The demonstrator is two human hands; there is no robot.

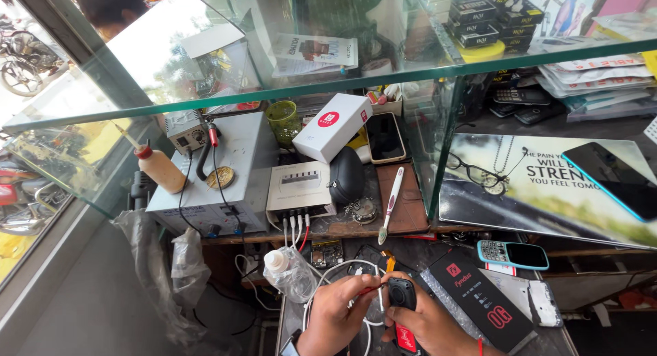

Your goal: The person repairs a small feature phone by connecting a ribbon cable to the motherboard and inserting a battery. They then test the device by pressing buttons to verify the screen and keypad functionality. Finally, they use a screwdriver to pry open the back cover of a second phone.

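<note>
My left hand (337,313) pinches a thin red-handled tool (373,287) whose metal tip points down beside a small black device (402,294). My right hand (430,323) grips that black device from below, over a dark work surface (547,332). A red strip (405,339) shows under the device. Both hands meet at the bottom centre of the head view.
A flat black box (479,298) and a small keypad phone (512,255) lie to the right. White cables (321,277), a small clear bottle (277,261), a grey bench unit (226,171), a white toothbrush (391,200) and a glass counter (342,82) stand behind.
</note>
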